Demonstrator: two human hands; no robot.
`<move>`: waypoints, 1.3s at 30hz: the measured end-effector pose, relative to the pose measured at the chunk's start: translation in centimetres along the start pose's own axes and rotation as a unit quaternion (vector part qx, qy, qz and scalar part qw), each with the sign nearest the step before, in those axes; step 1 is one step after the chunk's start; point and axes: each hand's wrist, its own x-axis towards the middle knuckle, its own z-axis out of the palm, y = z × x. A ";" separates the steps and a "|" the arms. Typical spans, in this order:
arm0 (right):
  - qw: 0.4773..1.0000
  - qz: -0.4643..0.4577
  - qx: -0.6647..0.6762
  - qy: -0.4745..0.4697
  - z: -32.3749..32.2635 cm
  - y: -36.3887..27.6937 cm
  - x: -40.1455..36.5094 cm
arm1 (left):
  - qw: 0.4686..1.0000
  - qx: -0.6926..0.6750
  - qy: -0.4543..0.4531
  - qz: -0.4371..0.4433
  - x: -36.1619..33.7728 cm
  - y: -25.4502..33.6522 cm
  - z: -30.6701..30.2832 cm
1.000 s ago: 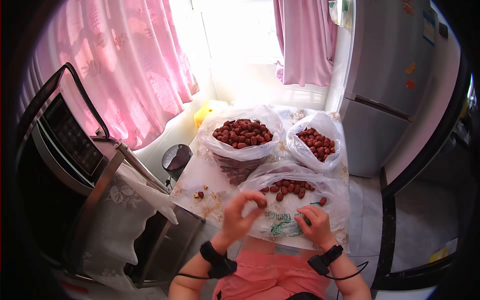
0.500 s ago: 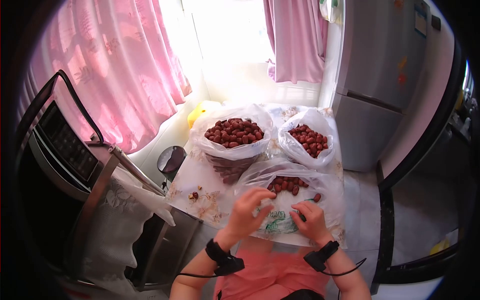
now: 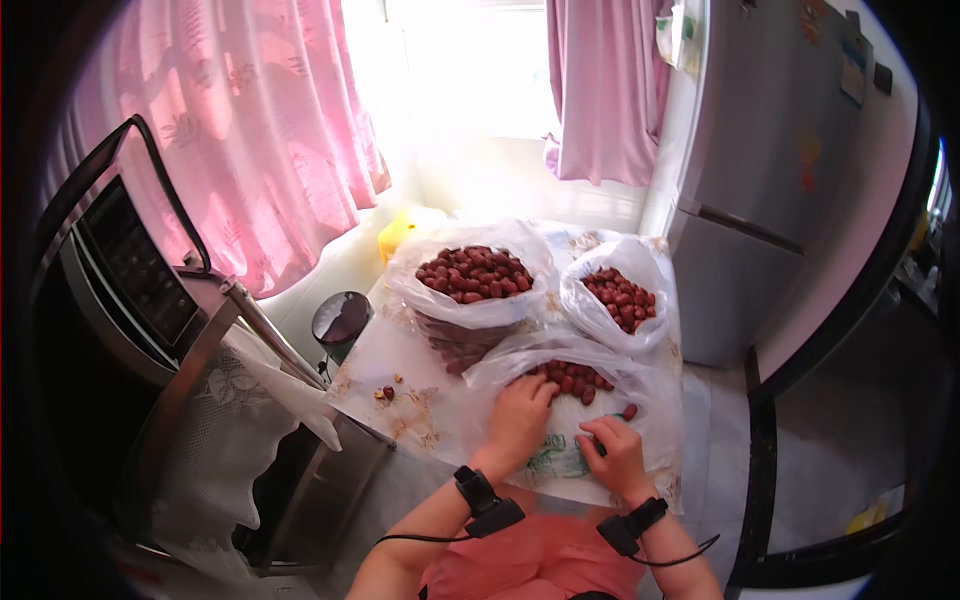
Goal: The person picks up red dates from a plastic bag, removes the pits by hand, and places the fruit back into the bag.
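Note:
My left hand (image 3: pixel 520 415) reaches over the near edge of an opened plastic bag (image 3: pixel 480 378), its fingers stretched to a pile of red dates (image 3: pixel 572 378) and its fingertips at the dates' left side. Bent inward over the bag's green print (image 3: pixel 556 458), my right hand (image 3: pixel 618 455) has its fingers and thumb curled toward each other. Whatever lies between them is too small to make out. One loose date (image 3: pixel 629 411) rests just above the right hand, apart from the pile.
Behind stand a large bag of dates (image 3: pixel 475 275) and a smaller one (image 3: pixel 620 298). Date scraps (image 3: pixel 387 393) lie on the patterned tablecloth (image 3: pixel 400 425) at left. A dark bin (image 3: pixel 341 325) stands beside the table, a fridge (image 3: pixel 740 200) at right.
My left hand has moved forward and right, from above the bag onto the dates. My right hand stays near the loose date, still curled. The view has shifted slightly.

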 end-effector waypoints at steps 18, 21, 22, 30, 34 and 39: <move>1.000 0.006 0.008 0.003 0.0 -0.2 0.3 | 0.998 -0.050 -0.033 -0.037 -1.0 1.0 -0.6; 1.000 0.020 0.010 -0.004 0.1 -0.1 0.0 | 0.990 -0.133 -0.029 -0.047 -1.8 2.4 -0.5; 1.000 0.020 0.010 -0.006 0.1 -0.1 -0.1 | 0.989 -0.133 -0.028 -0.049 -2.2 3.1 -0.6; 1.000 0.014 0.018 -0.019 0.1 0.4 -0.2 | 0.968 -0.231 0.004 -0.099 -4.0 5.0 0.1; 1.000 0.009 0.011 -0.025 0.0 0.3 -0.3 | 0.965 -0.235 0.005 -0.114 -4.5 4.9 0.2; 0.999 0.008 0.005 -0.038 -0.1 0.5 -0.4 | 0.962 -0.254 0.022 -0.097 -4.8 4.9 0.1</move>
